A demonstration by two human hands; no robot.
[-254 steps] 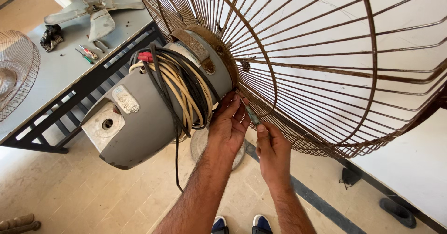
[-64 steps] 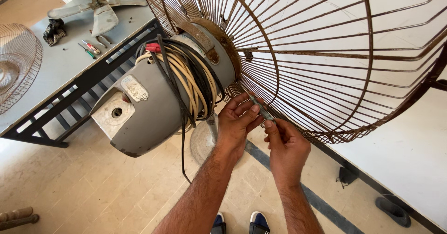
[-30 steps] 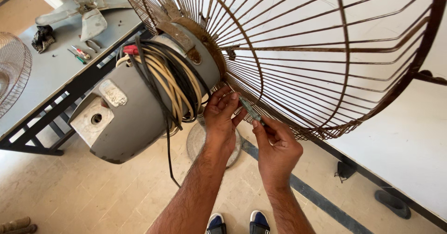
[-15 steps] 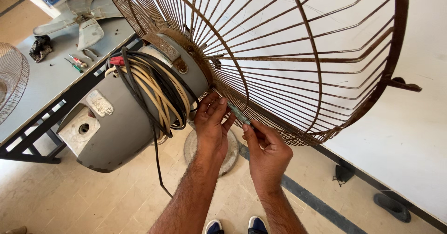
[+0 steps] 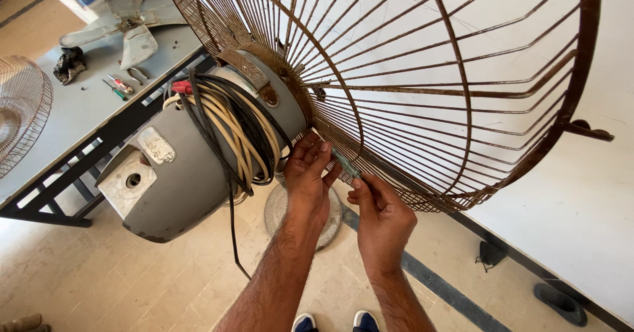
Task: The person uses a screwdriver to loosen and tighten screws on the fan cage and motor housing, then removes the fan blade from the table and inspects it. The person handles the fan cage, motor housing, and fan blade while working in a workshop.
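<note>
While our left hand (image 5: 307, 177) presses its curled fingers against the lower rim of the rusty wire fan guard (image 5: 422, 87), our right hand (image 5: 382, 214) pinches a slim greenish tool (image 5: 345, 164), its tip touching that same rim. We see thin, brown, flaking wires fanning out in a dome. Behind the guard sits the smooth grey motor housing (image 5: 188, 180), wrapped in cream and black cable (image 5: 244, 134), above a round floor base (image 5: 281, 210).

Both hands, earlier flat under the rusty guard (image 5: 422, 87), now work a slim screwdriver (image 5: 345, 165) there.
</note>
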